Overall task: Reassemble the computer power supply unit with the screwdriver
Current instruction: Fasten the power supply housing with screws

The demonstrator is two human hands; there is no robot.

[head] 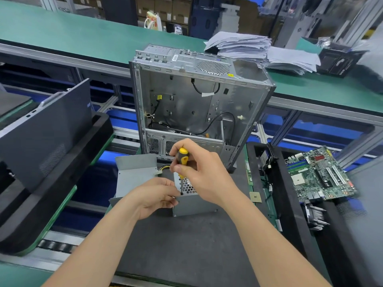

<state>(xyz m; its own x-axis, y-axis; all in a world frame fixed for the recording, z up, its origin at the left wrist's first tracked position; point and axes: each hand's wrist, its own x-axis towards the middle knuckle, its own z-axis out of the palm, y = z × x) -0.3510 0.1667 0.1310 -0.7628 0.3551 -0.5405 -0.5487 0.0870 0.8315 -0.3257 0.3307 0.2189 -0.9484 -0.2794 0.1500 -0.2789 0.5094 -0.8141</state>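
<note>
The grey metal power supply unit (pixel 194 205) lies on a dark foam mat (pixel 186 245) in front of me, its honeycomb grille facing up. My right hand (pixel 204 172) grips the yellow-and-black screwdriver (pixel 182 160) upright, its tip set on the unit's top near the left front corner. My left hand (pixel 157 196) holds the unit's left corner, fingers curled at the edge right beside the screwdriver tip. A grey metal cover piece (pixel 134 175) stands just left of the unit, with a yellow-and-black cable bundle (pixel 163 168) behind it.
An open, empty computer case (pixel 199 104) stands upright just behind the unit. A green motherboard (pixel 319 175) lies on a black tray at the right. A dark side panel (pixel 47 129) leans on a black tray at the left. Paper stacks (pixel 259 50) sit on the far green bench.
</note>
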